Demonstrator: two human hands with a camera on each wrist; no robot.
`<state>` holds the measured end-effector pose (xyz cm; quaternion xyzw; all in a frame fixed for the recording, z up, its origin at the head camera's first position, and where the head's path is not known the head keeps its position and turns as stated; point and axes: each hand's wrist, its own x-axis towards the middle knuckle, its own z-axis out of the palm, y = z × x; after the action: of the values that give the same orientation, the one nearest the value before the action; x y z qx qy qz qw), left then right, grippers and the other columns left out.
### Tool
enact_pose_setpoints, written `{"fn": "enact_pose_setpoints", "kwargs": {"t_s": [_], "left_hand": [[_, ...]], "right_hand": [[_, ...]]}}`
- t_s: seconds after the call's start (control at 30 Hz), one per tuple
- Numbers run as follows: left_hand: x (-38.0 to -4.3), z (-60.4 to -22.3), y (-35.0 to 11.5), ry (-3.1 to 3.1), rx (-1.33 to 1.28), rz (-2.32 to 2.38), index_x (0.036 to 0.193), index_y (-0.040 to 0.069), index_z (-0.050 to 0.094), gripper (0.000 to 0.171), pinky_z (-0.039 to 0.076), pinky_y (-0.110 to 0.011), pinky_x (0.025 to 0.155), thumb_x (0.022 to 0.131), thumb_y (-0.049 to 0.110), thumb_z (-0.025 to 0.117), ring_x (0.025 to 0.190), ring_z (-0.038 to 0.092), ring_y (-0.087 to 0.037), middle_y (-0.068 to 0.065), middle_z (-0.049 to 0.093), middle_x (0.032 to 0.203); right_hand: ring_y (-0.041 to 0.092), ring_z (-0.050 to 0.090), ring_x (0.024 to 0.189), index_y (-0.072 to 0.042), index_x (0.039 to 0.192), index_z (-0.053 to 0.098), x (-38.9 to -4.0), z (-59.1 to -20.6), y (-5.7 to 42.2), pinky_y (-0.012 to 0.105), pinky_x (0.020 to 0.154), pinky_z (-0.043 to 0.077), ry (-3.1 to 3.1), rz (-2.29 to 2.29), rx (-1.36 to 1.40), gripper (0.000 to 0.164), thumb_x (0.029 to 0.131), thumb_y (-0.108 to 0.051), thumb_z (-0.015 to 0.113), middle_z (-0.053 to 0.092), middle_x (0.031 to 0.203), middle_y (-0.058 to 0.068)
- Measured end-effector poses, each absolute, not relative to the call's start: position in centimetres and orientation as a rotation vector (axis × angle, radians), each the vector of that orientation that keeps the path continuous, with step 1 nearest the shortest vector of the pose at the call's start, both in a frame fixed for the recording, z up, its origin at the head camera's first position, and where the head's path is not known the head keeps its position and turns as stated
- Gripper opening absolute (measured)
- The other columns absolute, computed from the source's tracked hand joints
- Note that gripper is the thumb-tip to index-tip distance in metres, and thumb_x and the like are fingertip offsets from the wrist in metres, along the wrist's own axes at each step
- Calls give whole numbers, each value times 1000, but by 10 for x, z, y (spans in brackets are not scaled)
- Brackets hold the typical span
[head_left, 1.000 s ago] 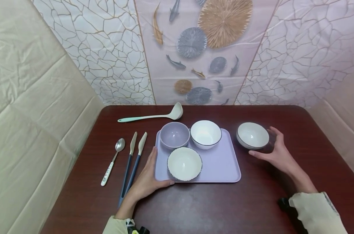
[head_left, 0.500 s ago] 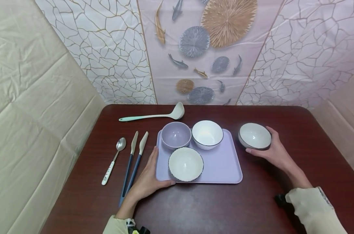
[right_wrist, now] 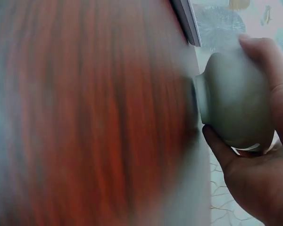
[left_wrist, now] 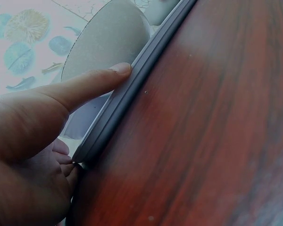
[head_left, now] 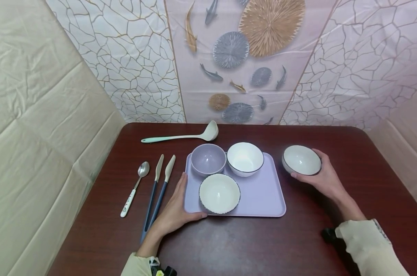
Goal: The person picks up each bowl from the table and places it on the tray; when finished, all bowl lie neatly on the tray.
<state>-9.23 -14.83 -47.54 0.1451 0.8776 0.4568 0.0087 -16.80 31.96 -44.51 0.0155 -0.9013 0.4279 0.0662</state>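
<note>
My left hand (head_left: 174, 211) rests at the near-left corner of a lilac tray (head_left: 260, 195), fingers straight along the left side and thumb (left_wrist: 96, 84) along the front rim. My right hand (head_left: 327, 182) holds a small white bowl (head_left: 301, 160) to the right of the tray, thumb low at its near side and fingers round the far right. The bowl is upright; whether its foot touches the table I cannot tell. On the tray stand a purple bowl (head_left: 208, 159), a white bowl with a dark rim (head_left: 245, 158) and a cream bowl with a speckled rim (head_left: 219, 193).
A ladle (head_left: 194, 136) lies behind the tray. Left of it are a spoon (head_left: 134, 191) and two blue-handled knives (head_left: 153, 184) (head_left: 165, 180), close to my left forearm. The dark wooden table (head_left: 246, 245) meets a patterned cloth backdrop at its far edge.
My right hand has moved in against the bowl; its fingers and thumb have closed round it. My left hand stays at the tray corner. The view has shifted slightly.
</note>
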Motion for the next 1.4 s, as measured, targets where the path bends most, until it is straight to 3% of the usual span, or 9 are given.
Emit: {"fn": "enact_pose_setpoints", "kwargs": {"t_s": [0.43,0.5,0.67,0.77,1.03,1.4], "left_hand": [[-92,-476,-150,2733,451,1438,157,5,5,133,27,-52,108,63,40,93,144,18,-28,-15,6,162],[-92,-476,-150,2731,451,1438,157,5,5,133,27,-52,108,63,40,93,144,19,-28,-15,6,162],[-93,-476,-150,2736,452,1428,157,5,5,134,27,-51,108,63,38,93,144,18,-26,-14,6,162],[-93,-477,-150,2740,450,1414,157,5,5,134,26,-49,109,63,40,93,145,18,-24,-13,6,163],[-93,-476,-149,2742,462,1418,157,4,6,133,27,-52,108,64,45,91,145,18,-27,-15,6,162],[-93,-476,-149,2731,447,1422,157,5,5,134,27,-52,108,63,45,92,144,18,-28,-15,6,162]], "right_hand": [[41,35,125,-5,155,13,-162,-417,319,53,101,29,-2707,1263,67,112,74,-25,88,29,148,26],[39,37,125,-6,155,15,-160,-416,315,48,99,32,-2712,1269,90,112,73,-26,89,31,147,25],[33,41,122,-10,154,20,-153,-418,300,19,90,33,-2707,1311,208,110,70,-22,91,37,143,19],[31,43,120,-11,153,24,-146,-418,289,11,88,31,-2685,1355,301,110,67,-17,93,40,141,17],[17,45,119,-19,152,30,-126,-419,263,15,94,34,-2646,1551,559,114,59,-6,95,42,143,5],[16,43,121,-22,151,30,-115,-429,248,15,96,31,-2717,1635,669,115,57,-18,97,44,141,-3]]}}
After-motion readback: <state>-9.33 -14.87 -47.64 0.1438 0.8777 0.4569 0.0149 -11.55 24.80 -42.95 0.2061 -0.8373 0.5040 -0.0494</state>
